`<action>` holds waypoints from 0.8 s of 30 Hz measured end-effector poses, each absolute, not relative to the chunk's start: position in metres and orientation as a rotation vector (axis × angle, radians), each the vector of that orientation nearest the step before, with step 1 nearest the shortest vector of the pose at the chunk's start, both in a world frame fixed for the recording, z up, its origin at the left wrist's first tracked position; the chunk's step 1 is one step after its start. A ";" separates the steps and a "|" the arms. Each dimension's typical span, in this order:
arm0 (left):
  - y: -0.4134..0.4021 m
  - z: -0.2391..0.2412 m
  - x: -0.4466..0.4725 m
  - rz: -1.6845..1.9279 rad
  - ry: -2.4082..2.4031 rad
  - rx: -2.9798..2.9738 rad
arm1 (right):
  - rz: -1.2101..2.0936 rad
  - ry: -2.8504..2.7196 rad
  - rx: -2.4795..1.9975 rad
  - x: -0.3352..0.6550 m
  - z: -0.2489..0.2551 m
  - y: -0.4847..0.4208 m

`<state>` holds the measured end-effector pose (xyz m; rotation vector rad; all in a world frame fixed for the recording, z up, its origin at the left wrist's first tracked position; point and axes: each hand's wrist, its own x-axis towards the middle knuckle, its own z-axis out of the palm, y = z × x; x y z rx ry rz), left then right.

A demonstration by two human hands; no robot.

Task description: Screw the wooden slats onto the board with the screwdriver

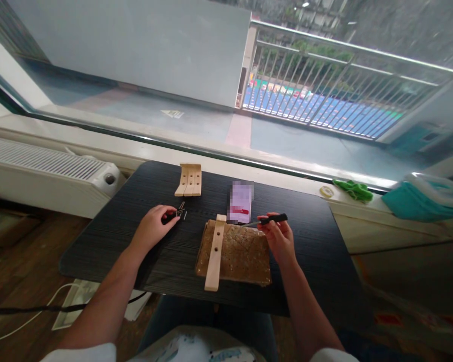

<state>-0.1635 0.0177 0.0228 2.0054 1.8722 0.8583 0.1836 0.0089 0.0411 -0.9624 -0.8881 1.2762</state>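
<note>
My right hand [280,238] grips a screwdriver [274,218] by its black handle, with the shaft pointing left over a brown block [245,254]. The block has a rough, speckled, wrapped-looking surface. Across its left side lies a pale wooden slat [214,256] with two dark holes, overhanging the front edge. My left hand [156,224] rests at the table left of the block, thumb and fingers closing at several small metal pieces [181,207] that look like screws. What exactly sits between those fingertips is too small to tell.
Several joined wooden slats [189,180] with holes lie at the back of the dark table [109,236]. A phone [240,201] lies behind the block. On the windowsill are a tape roll [326,191], a green cloth [353,190] and a teal container [425,198]. A radiator [53,166] stands left.
</note>
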 end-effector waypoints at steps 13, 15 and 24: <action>0.017 0.023 -0.162 0.833 1.787 2.046 | 1.280 -0.875 -0.990 0.187 0.038 0.008; 0.017 0.023 -0.162 0.827 1.799 2.018 | 1.277 -0.881 -0.995 0.187 0.038 0.008; 0.017 0.021 -0.167 0.888 1.799 1.959 | 1.276 -0.901 -0.997 0.187 0.037 0.008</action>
